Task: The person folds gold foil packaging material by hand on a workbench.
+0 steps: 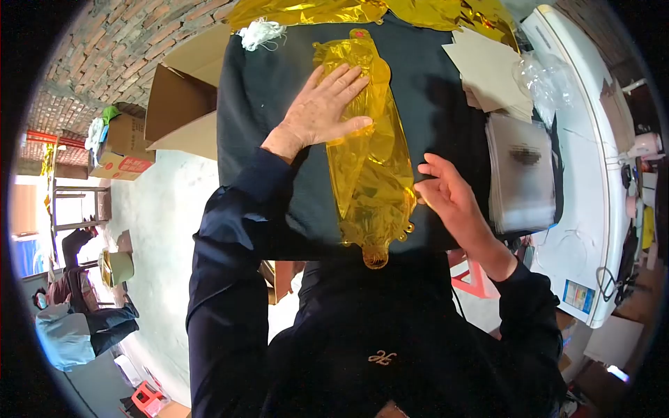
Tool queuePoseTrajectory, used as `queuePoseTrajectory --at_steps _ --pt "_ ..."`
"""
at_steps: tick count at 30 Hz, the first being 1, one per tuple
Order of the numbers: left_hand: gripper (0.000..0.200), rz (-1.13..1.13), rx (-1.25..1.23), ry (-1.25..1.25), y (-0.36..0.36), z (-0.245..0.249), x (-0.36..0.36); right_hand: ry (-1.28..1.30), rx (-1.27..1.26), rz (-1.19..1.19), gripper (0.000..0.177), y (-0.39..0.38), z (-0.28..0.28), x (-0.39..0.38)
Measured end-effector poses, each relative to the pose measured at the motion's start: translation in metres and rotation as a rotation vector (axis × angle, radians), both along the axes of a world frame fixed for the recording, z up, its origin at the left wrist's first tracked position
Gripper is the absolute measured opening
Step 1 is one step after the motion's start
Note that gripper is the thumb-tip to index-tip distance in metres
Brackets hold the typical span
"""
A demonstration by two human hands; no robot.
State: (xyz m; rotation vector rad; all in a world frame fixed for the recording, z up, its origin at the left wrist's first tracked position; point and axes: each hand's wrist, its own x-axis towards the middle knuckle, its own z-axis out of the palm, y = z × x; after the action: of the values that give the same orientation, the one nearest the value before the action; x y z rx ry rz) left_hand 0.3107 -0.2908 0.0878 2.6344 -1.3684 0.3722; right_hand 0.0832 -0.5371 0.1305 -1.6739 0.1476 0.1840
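Note:
A flat gold foil balloon [376, 164] lies lengthwise on the dark cloth-covered table [279, 90], its narrow tab end towards my body. My left hand [324, 104] rests flat on its upper part, fingers spread and pressing on the foil. At the balloon's lower right edge is my right hand [456, 205], with fingers loosely bent and apart; the fingertips nearest the foil touch or almost touch it. No grip on the foil shows there.
More gold foil [313, 12] lies along the far edge, near a bundle of white string [260, 33]. To the right are cardboard sheets [491, 73] and a stack of clear plastic bags [523, 174]. An open carton [185, 104] stands left. Another person [77, 327] sits farther left.

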Motion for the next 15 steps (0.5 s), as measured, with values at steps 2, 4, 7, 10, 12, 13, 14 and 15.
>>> queuePoseTrajectory --at_steps 2,4,7,10,12,13,14,15 --pt "0.086 0.002 -0.006 -0.001 0.0 0.0 0.0 0.169 0.178 -0.037 0.05 -0.002 0.013 -0.001" --pt "0.086 0.0 -0.01 -0.001 0.001 -0.002 0.001 0.292 0.321 -0.024 0.049 -0.009 0.014 0.0" --pt "0.086 -0.004 -0.009 -0.007 0.001 -0.003 0.002 0.389 0.338 -0.023 0.039 -0.006 0.024 0.004" --pt "0.087 0.001 -0.009 -0.012 0.001 -0.004 0.002 0.474 0.288 0.036 0.023 -0.008 0.03 0.022" --pt "0.087 0.001 -0.011 -0.006 0.001 -0.004 0.001 0.518 0.3 0.114 0.022 -0.013 0.021 0.036" --pt "0.087 0.001 -0.011 -0.003 0.001 -0.003 0.001 0.525 0.293 0.13 0.023 -0.014 0.018 0.043" --pt "0.087 0.003 -0.009 -0.006 0.001 -0.003 0.001 0.533 0.286 0.146 0.026 -0.015 0.015 0.049" --pt "0.086 0.004 -0.006 -0.009 0.001 -0.003 0.001 0.542 0.279 0.162 0.029 -0.016 0.014 0.054"
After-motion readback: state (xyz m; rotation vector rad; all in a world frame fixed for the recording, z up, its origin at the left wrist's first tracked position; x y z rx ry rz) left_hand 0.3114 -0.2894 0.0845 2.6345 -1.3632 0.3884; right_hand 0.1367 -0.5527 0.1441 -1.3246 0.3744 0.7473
